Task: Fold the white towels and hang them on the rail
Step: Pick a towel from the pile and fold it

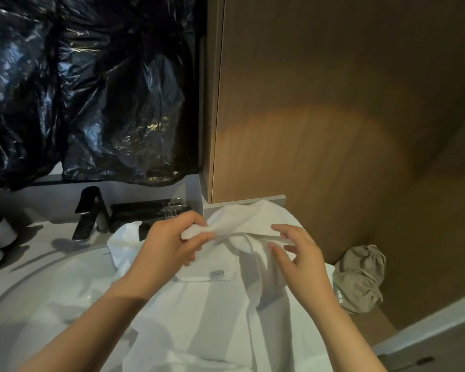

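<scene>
Little done yet, by the look of it. Pinching a bunched edge of the towels [212, 304] with the left hand [169, 242], up at the far end of the heap; holding the right hand [301, 253] spread wide just beside it, gripping nothing. Lying crumpled and unfolded across the sink [38, 275] rim and the counter, label up. No neat fold to be seen, no rail in view. Probably finding an edge for a first fold; all the folding and hanging left to do.

Two hands at a washstand, the left hand [172, 241] and the right hand [302, 255]; one heap of white towels [226, 304], number unclear; one black tap [90, 213]; one basin [51, 291]; two white cups [3, 230]; one beige drawstring bag [360, 277].
</scene>
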### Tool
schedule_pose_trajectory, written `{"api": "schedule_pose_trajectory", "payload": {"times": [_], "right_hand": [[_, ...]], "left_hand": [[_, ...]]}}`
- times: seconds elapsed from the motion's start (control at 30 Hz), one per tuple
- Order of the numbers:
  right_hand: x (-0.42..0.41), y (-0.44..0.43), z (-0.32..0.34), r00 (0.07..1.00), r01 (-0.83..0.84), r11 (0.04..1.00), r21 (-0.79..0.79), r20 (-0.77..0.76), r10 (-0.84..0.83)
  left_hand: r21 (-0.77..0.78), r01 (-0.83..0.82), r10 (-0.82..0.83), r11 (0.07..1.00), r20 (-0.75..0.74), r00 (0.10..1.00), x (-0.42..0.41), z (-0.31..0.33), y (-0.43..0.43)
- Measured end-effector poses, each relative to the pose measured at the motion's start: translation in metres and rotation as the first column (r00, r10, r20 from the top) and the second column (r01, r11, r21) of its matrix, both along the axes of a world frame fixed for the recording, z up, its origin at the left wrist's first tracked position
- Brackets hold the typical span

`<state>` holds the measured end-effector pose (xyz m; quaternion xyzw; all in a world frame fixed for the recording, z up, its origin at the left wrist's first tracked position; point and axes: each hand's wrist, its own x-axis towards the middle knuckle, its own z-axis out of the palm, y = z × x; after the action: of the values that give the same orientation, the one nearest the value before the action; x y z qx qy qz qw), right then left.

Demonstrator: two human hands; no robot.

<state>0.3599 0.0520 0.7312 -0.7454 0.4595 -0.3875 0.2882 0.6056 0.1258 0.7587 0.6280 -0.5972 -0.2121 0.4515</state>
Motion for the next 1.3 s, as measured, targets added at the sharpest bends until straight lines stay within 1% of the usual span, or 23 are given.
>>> {"api": "schedule_pose_trajectory", "payload": {"times": [0.1,0.23,0.33,0.4,0.5,0.6,0.73,0.83,0.93,1.07,1.17,1.23,1.3], "right_hand": [[0.002,-0.002,0.008,1.000,-0.017,1.000,-0.022,0.011,0.017],[0.005,-0.004,0.016,0.999,-0.026,1.000,-0.011,0.023,0.026],[0.010,-0.002,0.022,0.998,-0.060,0.998,-0.008,0.034,0.060],[0.012,-0.001,0.026,0.995,-0.090,0.996,-0.017,0.044,0.091],[0.017,-0.001,0.033,0.992,-0.114,0.992,-0.046,0.046,0.116],[0.026,-0.002,0.040,0.990,-0.123,0.986,-0.110,0.055,0.130],[0.046,-0.007,0.049,0.991,-0.101,0.981,-0.167,0.072,0.115],[0.058,-0.014,0.058,0.991,-0.095,0.972,-0.214,0.077,0.114],[0.060,-0.023,0.066,0.994,-0.077,0.958,-0.276,0.050,0.094],[0.051,-0.035,0.066,0.998,-0.054,0.955,-0.292,0.004,0.058],[0.035,-0.043,0.057,0.999,-0.036,0.952,-0.302,-0.039,0.025],[0.020,-0.049,0.050,0.997,-0.025,0.958,-0.284,-0.073,0.004],[0.005,-0.054,0.046,0.997,-0.012,0.964,-0.266,-0.073,-0.007]], "left_hand": [[0.005,0.051,-0.051,0.999,0.002,0.999,0.001,0.013,-0.002],[-0.014,0.091,-0.089,0.996,0.145,0.985,0.002,0.025,-0.003],[-0.094,0.040,-0.012,0.995,0.288,0.957,0.001,0.037,-0.005],[-0.153,0.033,0.017,0.988,0.313,0.950,-0.001,0.043,-0.007],[-0.191,0.030,0.024,0.981,0.276,0.961,-0.003,0.050,-0.010],[-0.202,0.033,0.013,0.979,0.222,0.975,-0.009,0.059,-0.010],[-0.237,0.001,0.048,0.972,0.203,0.978,-0.013,0.068,-0.015],[-0.252,-0.024,0.065,0.967,0.158,0.985,-0.017,0.079,-0.019],[-0.277,-0.030,0.071,0.960,0.139,0.988,-0.022,0.091,-0.022],[-0.307,-0.059,0.094,0.950,0.100,0.991,-0.024,0.102,-0.025],[-0.312,-0.077,0.114,0.947,0.101,0.988,-0.021,0.107,-0.029],[-0.316,-0.100,0.138,0.944,0.099,0.985,-0.018,0.109,-0.033],[-0.316,-0.119,0.155,0.941,0.091,0.984,-0.014,0.111,-0.038]]}}
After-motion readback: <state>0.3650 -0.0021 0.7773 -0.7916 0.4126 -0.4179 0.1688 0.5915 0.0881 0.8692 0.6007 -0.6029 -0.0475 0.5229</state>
